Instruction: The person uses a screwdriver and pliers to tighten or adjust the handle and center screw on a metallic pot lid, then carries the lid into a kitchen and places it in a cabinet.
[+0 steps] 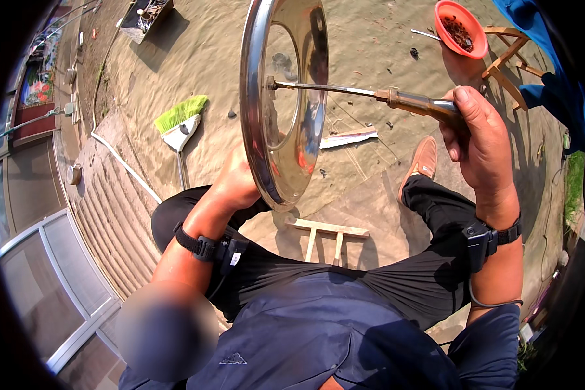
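A round shiny metal lid [286, 97] is held on edge in front of me, its hollow inside facing right. My left hand [235, 182] grips it from behind at the lower rim. My right hand [478, 130] is closed around the wooden handle of a screwdriver [396, 99]. The screwdriver's metal shaft runs left, and its tip meets the centre of the lid's inside. Black bands sit on both wrists.
A green broom [179, 121] lies on the sandy ground to the left, beside a white hose [120, 159]. A red bowl [460, 28] with dark bits rests on a wooden stool [510, 55] at upper right. A wooden stool [328, 235] stands between my legs.
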